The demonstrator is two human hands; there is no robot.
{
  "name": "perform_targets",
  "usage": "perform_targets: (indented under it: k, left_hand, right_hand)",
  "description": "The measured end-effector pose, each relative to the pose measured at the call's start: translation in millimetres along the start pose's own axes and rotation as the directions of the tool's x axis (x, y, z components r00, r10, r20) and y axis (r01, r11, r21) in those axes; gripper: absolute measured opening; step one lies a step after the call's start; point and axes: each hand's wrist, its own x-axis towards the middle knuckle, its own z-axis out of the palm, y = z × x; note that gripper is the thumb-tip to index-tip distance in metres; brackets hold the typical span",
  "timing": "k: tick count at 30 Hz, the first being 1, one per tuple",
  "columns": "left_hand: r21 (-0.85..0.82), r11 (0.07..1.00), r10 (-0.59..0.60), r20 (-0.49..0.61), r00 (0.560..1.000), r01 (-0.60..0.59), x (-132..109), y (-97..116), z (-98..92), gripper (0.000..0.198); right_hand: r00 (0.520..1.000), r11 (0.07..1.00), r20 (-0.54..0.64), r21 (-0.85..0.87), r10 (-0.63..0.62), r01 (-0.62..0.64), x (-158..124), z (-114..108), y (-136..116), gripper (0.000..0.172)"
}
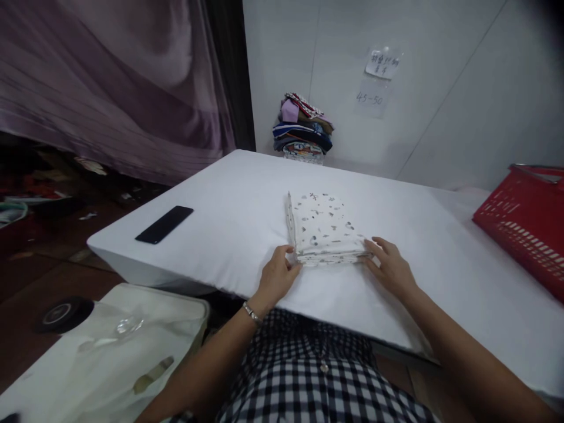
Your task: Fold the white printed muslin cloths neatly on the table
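A white cloth [324, 223] with small printed figures lies folded in several layers on the white-covered table [238, 205]. At its near left corner is my left hand [278, 273], thumb and fingertips pinching the folded edge. My right hand [390, 264] grips the near right corner, with the thumb below and the fingers on top of the edge. A bracelet circles my left wrist.
A black phone [164, 224] lies at the table's left. At the right edge stands a red basket [524, 217]. Stacked folded fabrics [303, 129] are by the back wall. A white bin [132, 346] stands at lower left.
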Motion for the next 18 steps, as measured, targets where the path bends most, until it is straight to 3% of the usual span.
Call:
perform_targets:
  k: [4,7,18]
  left_hand:
    - [0.032,0.998,-0.056,-0.015,0.998,0.056,-1.2,9.6,6.9,0.046]
    - [0.085,0.993,-0.08,-0.001,0.997,0.08,1.8,14.2,10.5,0.046]
    - [0.023,0.999,-0.043,0.003,0.999,0.043,-0.3,9.3,15.0,0.035]
  right_hand:
    - [0.99,0.998,0.129,0.041,0.051,-0.057,8.9,12.6,5.3,0.049]
    - [0.982,0.992,0.186,0.123,0.014,-0.038,11.8,21.6,12.5,0.049]
    - [0.994,0.932,0.107,0.358,0.014,-0.052,9.6,33.4,24.4,0.041]
